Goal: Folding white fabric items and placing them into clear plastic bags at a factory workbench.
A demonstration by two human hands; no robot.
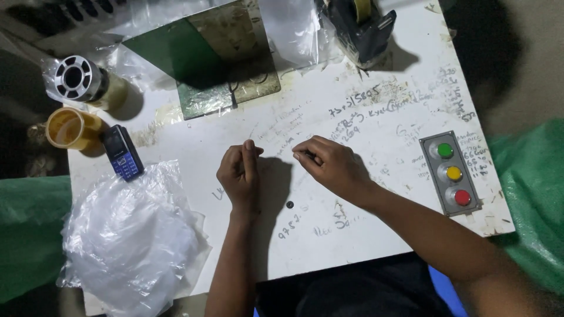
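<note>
Both hands rest on the table (pixel 376 194), fingers curled. Left hand (pixel 239 173) and right hand (pixel 329 164) pinch something too small to tell. A black dot (pixel 289 205) lies just below, between them.

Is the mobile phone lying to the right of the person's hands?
No, the mobile phone lies left of both hands, beside the yellow cup.

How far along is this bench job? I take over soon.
Done: no finished piece shows; clear plastic bags lie heaped at left. In hand: left hand and right hand are pinched shut over the white table, on what is too small to tell. Left: one small dark piece lies untouched between the forearms.
</note>
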